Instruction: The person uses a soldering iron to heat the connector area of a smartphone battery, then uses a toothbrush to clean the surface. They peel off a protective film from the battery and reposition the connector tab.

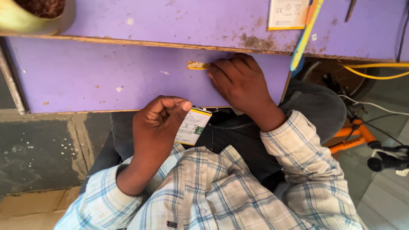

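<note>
A yellowish bowl [25, 21] of dark brown crumbs sits top left on the scuffed purple bench [170, 17]. Below, the left hand [155, 127] pinches a flat white battery [194, 125] over the lap. The right hand [240, 83], fingers curled, presses the drawer front [106, 76] beside a chipped patch [197, 65].

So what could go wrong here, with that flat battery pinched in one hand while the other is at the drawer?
1. The left hand pinches the flat battery by one edge only, above the lap; the grip looks light, so it might slip and fall.
2. The right hand presses on the purple drawer front, just under the worn desktop edge; fingers could get nipped or scraped there.
</note>
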